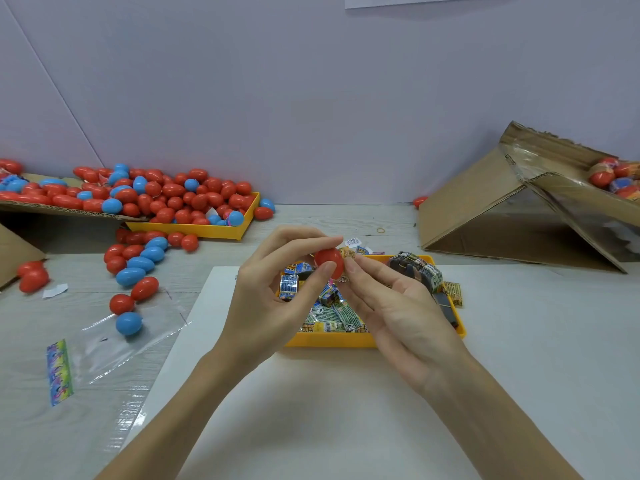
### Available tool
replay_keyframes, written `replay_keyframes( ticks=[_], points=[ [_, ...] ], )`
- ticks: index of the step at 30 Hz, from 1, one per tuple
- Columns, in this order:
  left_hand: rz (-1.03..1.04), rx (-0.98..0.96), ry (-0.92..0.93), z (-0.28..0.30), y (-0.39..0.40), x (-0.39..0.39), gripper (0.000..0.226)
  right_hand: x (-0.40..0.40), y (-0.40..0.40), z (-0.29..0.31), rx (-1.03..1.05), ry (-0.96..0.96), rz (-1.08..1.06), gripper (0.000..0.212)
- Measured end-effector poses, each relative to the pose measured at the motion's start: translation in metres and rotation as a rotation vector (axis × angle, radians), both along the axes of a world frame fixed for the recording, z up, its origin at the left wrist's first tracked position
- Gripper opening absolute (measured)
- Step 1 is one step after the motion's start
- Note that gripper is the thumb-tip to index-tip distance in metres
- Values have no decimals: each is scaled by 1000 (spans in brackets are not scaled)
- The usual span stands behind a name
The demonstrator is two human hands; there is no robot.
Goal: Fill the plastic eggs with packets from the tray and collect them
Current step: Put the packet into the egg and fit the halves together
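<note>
Glossy plastic egg (pixel 329 263), shiny foil packets (pixel 332 317), rough cardboard box (pixel 485 209).

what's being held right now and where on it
A red egg, pinched by the left hand across its sides; the right hand's fingertips touch its right side.

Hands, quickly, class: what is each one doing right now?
Left hand: pinches the red egg between thumb and fingers.
Right hand: fingertips at the same egg, beside a packet; whether it grips either cannot be told.

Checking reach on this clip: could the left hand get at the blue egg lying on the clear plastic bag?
Probably yes, once freed: the left hand pinches the red egg, but nothing stands between it and the blue egg on the table.
</note>
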State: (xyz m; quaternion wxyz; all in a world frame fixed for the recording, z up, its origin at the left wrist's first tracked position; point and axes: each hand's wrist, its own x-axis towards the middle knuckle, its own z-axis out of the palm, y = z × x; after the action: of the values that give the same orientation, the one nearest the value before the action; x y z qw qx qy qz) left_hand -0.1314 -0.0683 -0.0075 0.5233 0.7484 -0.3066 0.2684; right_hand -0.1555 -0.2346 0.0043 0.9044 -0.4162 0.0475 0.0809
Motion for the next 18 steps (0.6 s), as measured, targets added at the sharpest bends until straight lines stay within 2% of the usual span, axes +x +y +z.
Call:
replay_keyframes(
  ticks=[10,18],
  points=[
    [70,103,-113,3,-2,-3,26,2,0,-2,23,8,31,40],
    [45,47,-56,0,0,0,26,0,-1,0,-54,-63,47,40]
  ],
)
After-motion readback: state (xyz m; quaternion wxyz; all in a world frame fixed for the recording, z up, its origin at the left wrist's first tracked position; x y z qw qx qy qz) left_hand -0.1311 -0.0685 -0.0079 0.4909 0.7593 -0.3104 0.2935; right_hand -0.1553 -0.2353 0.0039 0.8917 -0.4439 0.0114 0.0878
